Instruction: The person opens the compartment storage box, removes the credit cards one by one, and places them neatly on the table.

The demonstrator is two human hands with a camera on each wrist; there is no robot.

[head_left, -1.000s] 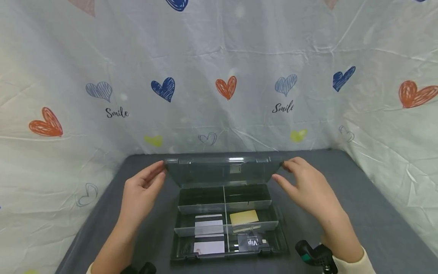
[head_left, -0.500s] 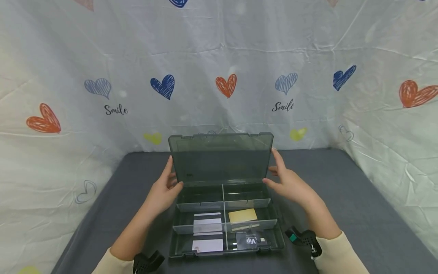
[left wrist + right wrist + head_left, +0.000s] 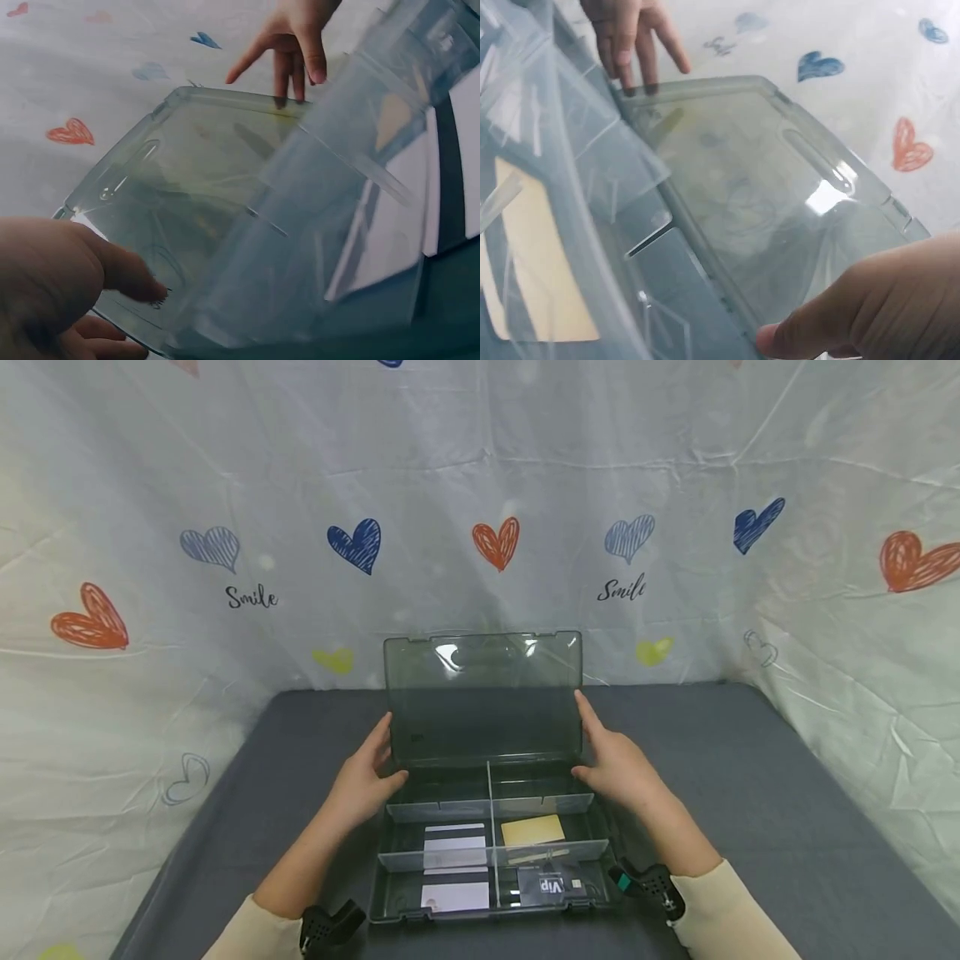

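Hard to make out what's in the back row of this box (image 3: 444, 919); the shadow and smoky plastic swallow it. "Vip" shows on a dark card (image 3: 552, 886) in the front right slot, but the smaller print is unreadable. Clear dividers (image 3: 551, 852) cross the bits behind them, partly covering a yellow card (image 3: 534, 830) and one of two white cards with black stripes. Cream sleeves (image 3: 727, 914) run off the bottom edge.

The box sits mid-table on matte dark gray cloth (image 3: 757, 768), its glossy rectangular lid (image 3: 483, 718) standing up. Left hand (image 3: 362, 787) and right hand (image 3: 618, 767) are at its side edges, fingers extended and thumbs spread apart. Some fingers are tucked behind the plastic, so I can't really tell how firmly they press. Wrinkly white fabric (image 3: 491, 435) with scribbly hearts hangs behind.
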